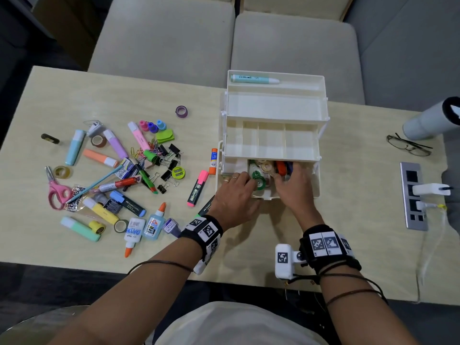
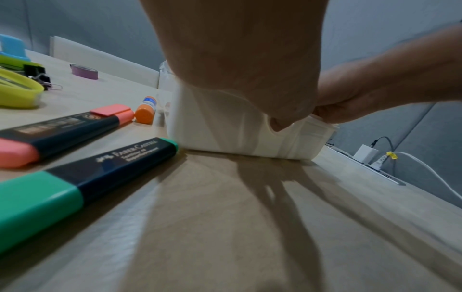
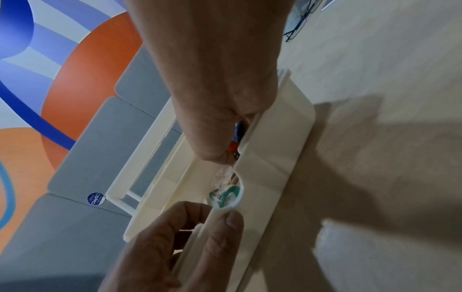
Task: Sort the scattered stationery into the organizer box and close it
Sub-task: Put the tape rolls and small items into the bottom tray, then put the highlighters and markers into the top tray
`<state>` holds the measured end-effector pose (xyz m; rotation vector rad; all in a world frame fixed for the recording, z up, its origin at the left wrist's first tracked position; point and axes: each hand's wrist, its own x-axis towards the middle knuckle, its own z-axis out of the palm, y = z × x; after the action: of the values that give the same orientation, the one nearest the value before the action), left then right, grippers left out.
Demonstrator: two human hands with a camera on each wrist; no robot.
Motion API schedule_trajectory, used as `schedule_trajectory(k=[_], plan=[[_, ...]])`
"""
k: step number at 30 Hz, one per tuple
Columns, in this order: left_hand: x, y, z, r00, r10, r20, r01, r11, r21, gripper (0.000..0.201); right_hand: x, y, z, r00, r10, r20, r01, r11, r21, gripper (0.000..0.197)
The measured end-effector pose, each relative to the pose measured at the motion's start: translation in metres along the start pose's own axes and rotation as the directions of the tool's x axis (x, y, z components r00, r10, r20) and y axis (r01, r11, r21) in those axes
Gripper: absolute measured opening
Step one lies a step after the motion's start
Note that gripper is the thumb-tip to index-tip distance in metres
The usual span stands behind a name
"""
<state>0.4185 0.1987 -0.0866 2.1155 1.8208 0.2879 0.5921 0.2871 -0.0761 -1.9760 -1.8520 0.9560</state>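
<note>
Both my hands are at the near edge of the organizer box (image 1: 276, 105), which stands open on the table (image 1: 124, 83) with its upper trays swung back. My left hand (image 1: 234, 195) has its fingers curled over the box's front rim, thumb on the outer face, beside a green-cored tape roll (image 1: 257, 179) that stands in the bottom compartment. From the right wrist view the thumb tip lies just under that roll; whether it presses the roll or only the rim I cannot tell. My right hand (image 1: 295, 185) reaches into the same compartment, fingers bent down among the contents, an orange item (image 1: 280, 168) and further tape rolls. What they grip, if anything, is hidden.

The top tray holds one pale blue marker (image 1: 255, 78). The divided middle tray (image 1: 271, 143) shows bare compartments.

Unsorted stationery lies to the left of the box: a glue stick (image 1: 213, 161) just beside its left wall, a pink highlighter (image 1: 198, 191) near it, a green highlighter (image 2: 82, 183) partly under my left wrist, pink scissors (image 1: 56, 191), a purple tape roll (image 1: 181, 112), glue bottles and binder clips.

Spectacles (image 1: 408, 145) lie at the right end of the table.
</note>
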Motion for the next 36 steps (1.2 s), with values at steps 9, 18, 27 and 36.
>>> schedule_trajectory(k=[9, 18, 27, 36], plan=[[0.001, 0.003, 0.002, 1.0, 0.014, -0.014, -0.014, 1.0, -0.01, 0.035, -0.002, -0.011, -0.01, 0.992, -0.011, 0.125, 0.001, 0.997, 0.083, 0.04], [-0.003, 0.0, -0.01, 0.998, 0.057, -0.032, -0.062, 0.984, -0.169, 0.036, -0.005, -0.013, -0.02, 0.984, 0.004, 0.177, -0.002, 1.0, -0.014, 0.036], [-0.096, -0.058, -0.064, 0.986, 0.049, -0.161, -0.096, 0.949, -0.299, 0.022, -0.054, -0.074, -0.024, 0.952, -0.299, -0.063, 0.28, 0.935, -0.219, 0.026], [-0.24, -0.173, -0.098, 0.968, -0.246, -0.045, 0.222, 0.926, -0.304, 0.005, -0.099, -0.165, 0.102, 0.785, -0.478, 0.395, 0.519, 0.855, 0.004, 0.008]])
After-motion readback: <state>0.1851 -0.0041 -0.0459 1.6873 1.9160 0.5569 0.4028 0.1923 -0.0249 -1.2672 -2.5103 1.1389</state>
